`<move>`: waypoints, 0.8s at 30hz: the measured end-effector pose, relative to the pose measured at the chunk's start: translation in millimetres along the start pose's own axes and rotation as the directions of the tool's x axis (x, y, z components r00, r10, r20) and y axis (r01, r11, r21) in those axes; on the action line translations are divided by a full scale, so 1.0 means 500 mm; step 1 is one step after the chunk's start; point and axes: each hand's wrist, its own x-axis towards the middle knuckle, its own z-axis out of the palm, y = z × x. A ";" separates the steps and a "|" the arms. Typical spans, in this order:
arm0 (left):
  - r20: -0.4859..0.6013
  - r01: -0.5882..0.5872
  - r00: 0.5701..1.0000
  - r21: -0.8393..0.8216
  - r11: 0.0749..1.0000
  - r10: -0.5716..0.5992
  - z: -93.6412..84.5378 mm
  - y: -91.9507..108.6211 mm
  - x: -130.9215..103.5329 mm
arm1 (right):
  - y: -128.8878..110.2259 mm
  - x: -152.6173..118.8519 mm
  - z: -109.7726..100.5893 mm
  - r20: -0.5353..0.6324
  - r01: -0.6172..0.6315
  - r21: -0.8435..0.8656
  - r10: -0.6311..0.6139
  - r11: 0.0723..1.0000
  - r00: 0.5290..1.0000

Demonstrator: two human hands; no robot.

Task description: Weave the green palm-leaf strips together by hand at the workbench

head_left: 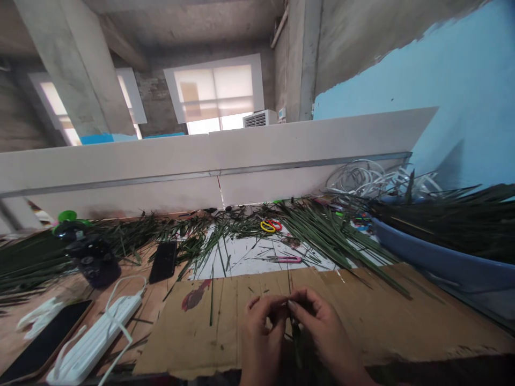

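Note:
My left hand and my right hand meet above the front of a cardboard sheet. Fingertips of both are pinched together on a narrow dark green leaf strip; one thin end points up past the fingers and a wider part hangs below them. The fingers hide the exact spot of the grip. Beyond the hands lie pink-handled snips and scissors with yellow and red handles. A single cut leaf strip rests on the cardboard to the left.
Long green leaves spread at centre right. On the right stands a blue tub heaped with dark leaves. To the left are a phone, a larger dark device, a white power strip and a dark bottle.

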 end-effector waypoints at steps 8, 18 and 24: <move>0.022 -0.033 0.999 0.103 0.994 0.031 -0.005 0.016 0.003 | -0.004 0.004 0.003 -0.007 -0.016 0.010 0.016 1.000 1.000; 0.033 0.109 0.993 0.010 0.994 -0.110 -0.001 -0.009 0.005 | -0.019 -0.005 -0.012 0.059 0.086 -0.222 -0.075 0.971 0.995; 0.051 0.206 0.978 -0.135 0.969 -0.201 -0.001 -0.004 0.011 | -0.035 -0.011 -0.022 0.160 0.263 -0.495 -0.210 0.828 0.964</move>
